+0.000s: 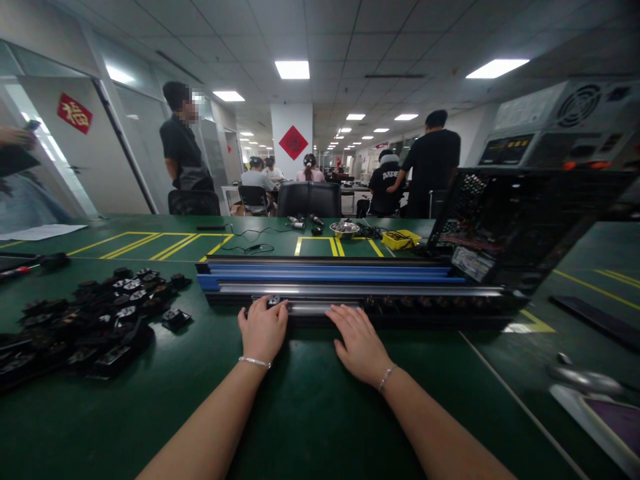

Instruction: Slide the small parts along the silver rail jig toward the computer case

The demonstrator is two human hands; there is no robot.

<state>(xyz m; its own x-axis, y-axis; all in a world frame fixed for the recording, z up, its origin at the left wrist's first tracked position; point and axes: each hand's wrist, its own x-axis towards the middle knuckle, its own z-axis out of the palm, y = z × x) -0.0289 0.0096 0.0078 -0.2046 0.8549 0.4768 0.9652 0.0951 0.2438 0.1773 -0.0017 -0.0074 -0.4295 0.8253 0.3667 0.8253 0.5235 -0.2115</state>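
A long black and blue rail assembly (330,273) lies across the green table in front of me. Several small dark parts (415,302) sit in a row along the right half of its near channel. My left hand (263,330) rests at the near channel's left part, its fingers around a small black part (273,301). My right hand (359,343) lies on the channel's near edge around the middle, fingers spread, holding nothing visible. Between the hands a bare silvery stretch of the channel shows.
A heap of black parts (125,313) covers the table's left side. Behind the rail are a metal bowl (344,230), a yellow tray (400,239) and cables. An open computer case (515,220) stands at the right. People stand and sit farther back.
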